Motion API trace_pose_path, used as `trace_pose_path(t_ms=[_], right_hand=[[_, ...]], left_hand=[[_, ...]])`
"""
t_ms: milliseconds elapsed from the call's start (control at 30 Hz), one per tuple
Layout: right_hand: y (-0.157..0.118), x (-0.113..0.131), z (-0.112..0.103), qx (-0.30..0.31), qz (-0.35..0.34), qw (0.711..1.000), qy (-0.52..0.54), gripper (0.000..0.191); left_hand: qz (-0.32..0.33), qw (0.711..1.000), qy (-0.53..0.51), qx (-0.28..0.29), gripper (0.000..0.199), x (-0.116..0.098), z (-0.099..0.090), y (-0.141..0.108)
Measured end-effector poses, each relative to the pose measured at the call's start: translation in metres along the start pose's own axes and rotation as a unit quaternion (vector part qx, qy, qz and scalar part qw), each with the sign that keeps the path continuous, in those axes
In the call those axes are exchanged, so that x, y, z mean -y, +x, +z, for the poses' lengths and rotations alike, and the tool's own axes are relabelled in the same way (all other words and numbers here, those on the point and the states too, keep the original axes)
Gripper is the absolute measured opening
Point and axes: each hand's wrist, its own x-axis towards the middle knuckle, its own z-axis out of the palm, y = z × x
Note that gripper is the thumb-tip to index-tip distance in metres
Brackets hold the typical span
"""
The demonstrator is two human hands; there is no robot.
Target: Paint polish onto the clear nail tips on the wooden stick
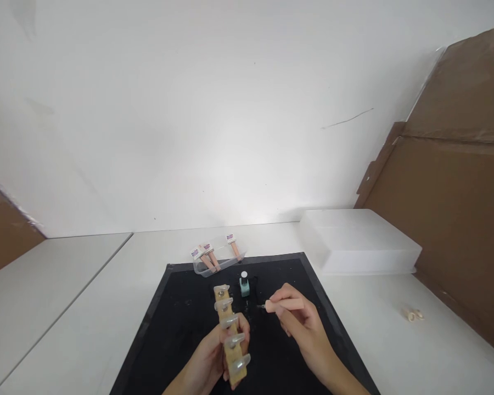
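Observation:
My left hand (212,351) is wrapped round a wooden nail display strip (230,359), holding it tilted over a black mat (181,318). Several clear false nails (229,321) sit along the strip, spaced apart. In my right hand (304,323) is a pink-handled tool (288,305), pinched between thumb and fingers. Its thin tip points left towards the strip, apart from it; the tip's exact shape is too small to make out. Between the hands, a little farther back, a small green nail polish bottle (245,286) with a dark cap, light on top, stands upright.
At the mat's back edge lies a clear plastic tray (206,270) with several pink-handled items bearing white labels. A white translucent box (362,241) stands at the back right. Small beige rings (414,315) lie on the white table (366,340). Cardboard (448,219) walls the right side.

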Motion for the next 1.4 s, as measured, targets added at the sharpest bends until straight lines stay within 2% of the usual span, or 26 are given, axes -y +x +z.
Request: trace_pose_path(t_ms=[300,633,800,967,1200,1400], right_hand=[[0.000,-0.002,-0.001,0.006,0.006,1.000,0.003,0.014],[0.000,-0.005,-0.001,0.016,-0.006,0.999,0.039,0.013],[-0.001,-0.006,-0.001,0.045,0.036,0.991,0.120,0.019],[-0.002,0.000,-0.001,0.101,0.089,0.977,0.166,0.019],[-0.001,-0.001,0.000,0.146,0.072,0.974,0.158,0.015],[0.000,0.000,0.001,0.157,0.094,0.969,0.163,0.015]], left_hand=[[-0.025,0.999,0.015,-0.033,0.019,-0.005,0.004,-0.001],[-0.025,0.999,0.020,-0.038,0.021,-0.004,0.005,0.000],[-0.026,0.998,0.026,-0.053,0.025,-0.009,0.010,-0.001],[-0.026,0.998,0.035,-0.055,0.024,-0.010,0.011,-0.001],[-0.025,0.998,0.035,-0.055,0.026,-0.007,0.010,0.001],[-0.026,0.997,0.030,-0.067,0.024,-0.006,0.011,0.003]])
